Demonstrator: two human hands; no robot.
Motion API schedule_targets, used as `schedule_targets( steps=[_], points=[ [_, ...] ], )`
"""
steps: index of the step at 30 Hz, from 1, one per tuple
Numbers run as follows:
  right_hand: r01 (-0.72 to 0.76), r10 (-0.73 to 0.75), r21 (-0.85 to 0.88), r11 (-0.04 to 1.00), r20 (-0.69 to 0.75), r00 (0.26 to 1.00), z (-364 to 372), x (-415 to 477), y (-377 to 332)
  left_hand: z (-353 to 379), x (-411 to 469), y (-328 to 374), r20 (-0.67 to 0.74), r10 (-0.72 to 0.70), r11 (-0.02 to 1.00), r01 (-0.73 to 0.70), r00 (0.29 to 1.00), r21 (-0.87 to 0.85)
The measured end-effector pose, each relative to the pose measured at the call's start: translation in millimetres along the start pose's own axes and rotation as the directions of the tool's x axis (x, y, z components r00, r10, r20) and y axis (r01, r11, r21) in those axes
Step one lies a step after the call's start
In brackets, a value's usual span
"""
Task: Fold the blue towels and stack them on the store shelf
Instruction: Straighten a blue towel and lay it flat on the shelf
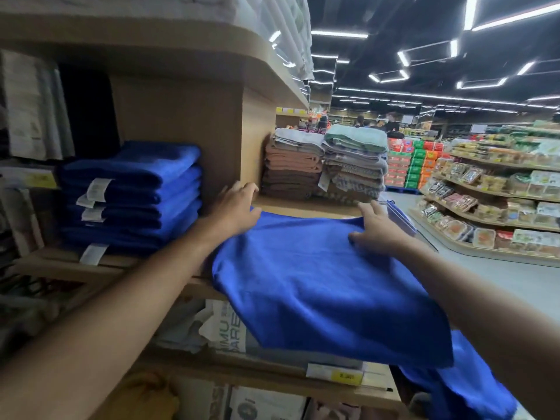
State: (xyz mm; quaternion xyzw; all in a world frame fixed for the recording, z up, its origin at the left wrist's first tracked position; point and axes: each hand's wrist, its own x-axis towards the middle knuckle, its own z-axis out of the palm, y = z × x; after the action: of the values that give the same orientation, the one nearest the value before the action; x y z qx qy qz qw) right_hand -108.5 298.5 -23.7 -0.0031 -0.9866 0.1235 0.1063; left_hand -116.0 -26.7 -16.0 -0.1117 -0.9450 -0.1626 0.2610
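Note:
A blue towel point(318, 283) lies spread over the front edge of the wooden shelf point(303, 207), its near part hanging down past the shelf below. My left hand point(235, 209) rests on its far left corner with the fingers stretched forward. My right hand point(378, 230) presses on the far right corner, thumb curled at the cloth's edge. A stack of several folded blue towels point(133, 195) with white tags stands in the shelf bay to the left, apart from both hands.
A wooden divider panel point(181, 140) separates the blue stack from the spread towel. Brown and grey folded towels point(324, 165) are stacked behind my hands. Packaged goods point(230, 328) fill the lower shelf. A store aisle with food shelves point(491, 201) lies to the right.

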Motion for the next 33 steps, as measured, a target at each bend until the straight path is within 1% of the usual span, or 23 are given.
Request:
schedule_targets(
  steps=[2,4,5,6,8,9,11,13,15,19,21,23,25,26,28,33],
  points=[
    [0.041,-0.039,-0.043,0.998,0.045,0.998,-10.6,-15.9,-13.6,-23.8,-45.5,5.2,-0.193,0.032,0.992,-0.056,0.981,-0.117],
    [0.176,-0.176,0.002,0.984,0.025,0.984,-14.9,-43.4,-35.2,-38.2,-100.4,5.1,-0.378,-0.005,0.964,-0.095,0.926,-0.247],
    [0.253,-0.254,0.058,0.966,0.014,0.967,-13.7,-60.8,-47.6,-41.1,-127.7,3.1,-0.42,-0.055,0.936,-0.1,0.906,-0.337],
    [0.315,-0.319,0.113,0.942,0.015,0.948,-9.2,-78.4,-59.3,-40.5,-153.8,1.7,-0.425,-0.125,0.89,-0.089,0.896,-0.447],
    [0.383,-0.396,0.157,0.91,0.059,0.916,2.8,-109.2,-79.2,-30.6,-196.8,2.0,-0.349,-0.27,0.771,-0.016,0.898,-0.636],
    [0.384,-0.399,0.142,0.912,0.092,0.912,9.8,-119.6,-85.5,-22.7,-213.3,3.7,-0.287,-0.329,0.731,0.05,0.9,-0.68],
    [0.385,-0.387,0.043,0.922,0.117,0.915,22.4,-130.7,-91.3,-7.6,-233.7,8.6,-0.156,-0.403,0.693,0.189,0.902,-0.696],
    [0.405,-0.4,-0.055,0.913,0.078,0.913,29.7,-134.7,-92.1,2.5,-238.8,11.6,-0.062,-0.435,0.654,0.268,0.899,-0.707],
    [0.415,-0.412,-0.074,0.907,0.049,0.91,32.7,-133.7,-91.4,7.4,-234.8,13.9,-0.018,-0.446,0.613,0.291,0.895,-0.734],
    [0.41,-0.408,-0.074,0.909,0.043,0.912,33.7,-130.0,-89.7,7.0,-227.8,25.5,0.018,-0.486,0.473,0.28,0.874,-0.835],
    [0.41,-0.408,-0.073,0.909,0.041,0.912,34.6,-130.7,-89.9,1.0,-228.3,34.2,0.001,-0.471,0.424,0.228,0.882,-0.877],
    [0.407,-0.405,-0.068,0.911,0.038,0.913,35.1,-130.9,-90.0,-6.8,-227.0,42.6,0.023,-0.429,0.333,0.182,0.903,-0.925],
    [0.404,-0.403,-0.065,0.912,0.033,0.915,34.7,-130.4,-90.0,-12.8,-222.2,49.0,0.092,-0.397,0.227,0.195,0.913,-0.954],
    [0.404,-0.402,-0.063,0.913,0.033,0.915,34.5,-130.2,-90.1,-15.3,-219.3,50.6,0.129,-0.397,0.203,0.225,0.909,-0.953],
    [0.404,-0.402,-0.06,0.913,0.035,0.915,34.4,-129.9,-90.2,-19.2,-214.4,50.5,0.187,-0.405,0.203,0.287,0.895,-0.936],
    [0.402,-0.401,-0.059,0.914,0.027,0.916,35.3,-129.7,-90.3,-20.6,-211.8,45.1,0.241,-0.35,0.265,0.343,0.905,-0.901]
  ],
)
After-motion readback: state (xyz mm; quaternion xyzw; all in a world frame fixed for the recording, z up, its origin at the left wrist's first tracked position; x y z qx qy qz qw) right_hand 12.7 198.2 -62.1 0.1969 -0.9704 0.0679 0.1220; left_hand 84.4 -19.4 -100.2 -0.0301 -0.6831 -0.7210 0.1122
